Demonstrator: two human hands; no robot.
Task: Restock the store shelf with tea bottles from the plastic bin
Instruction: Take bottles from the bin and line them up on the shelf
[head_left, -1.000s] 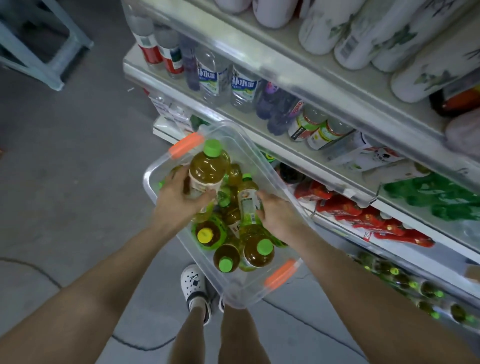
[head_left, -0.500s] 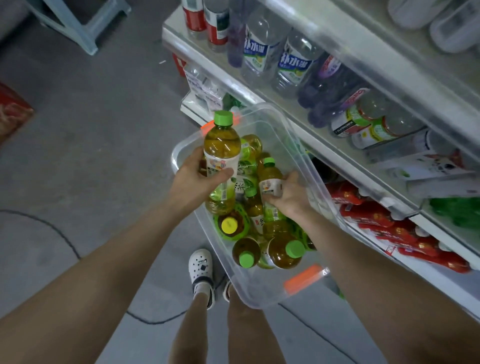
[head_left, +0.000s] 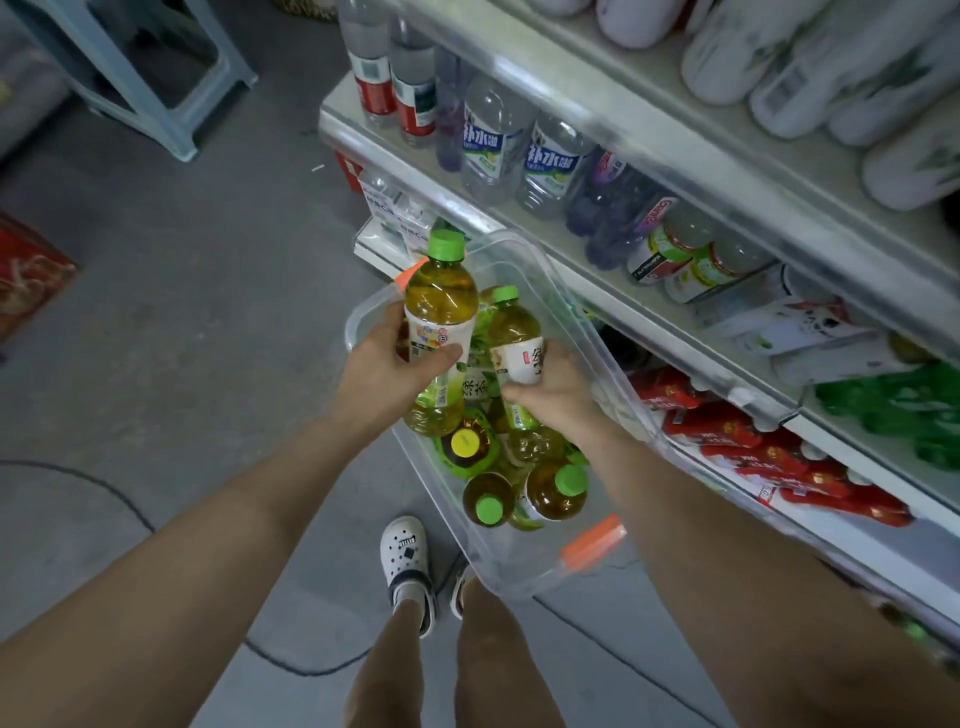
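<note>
A clear plastic bin (head_left: 524, 566) with orange handles sits on the floor against the shelf front, holding several green-capped tea bottles (head_left: 553, 491). My left hand (head_left: 382, 371) grips an upright tea bottle (head_left: 440, 296) by its label, lifted above the bin's far end. My right hand (head_left: 553, 387) is closed around a second tea bottle (head_left: 514, 335), raised just above the others. The store shelf (head_left: 649, 317) runs along the right, with water and drink bottles on its tiers.
Red packets (head_left: 727, 431) and green bottles (head_left: 893, 405) fill lower shelf tiers. A pale blue stool (head_left: 140, 78) stands at the back left, a red box (head_left: 26, 275) at the left edge. A cable crosses the grey floor. My feet in white clogs (head_left: 408, 561) stand beside the bin.
Both hands have lifted their bottles higher out of the bin. The view has shifted, so the bin and shelf appear further right.
</note>
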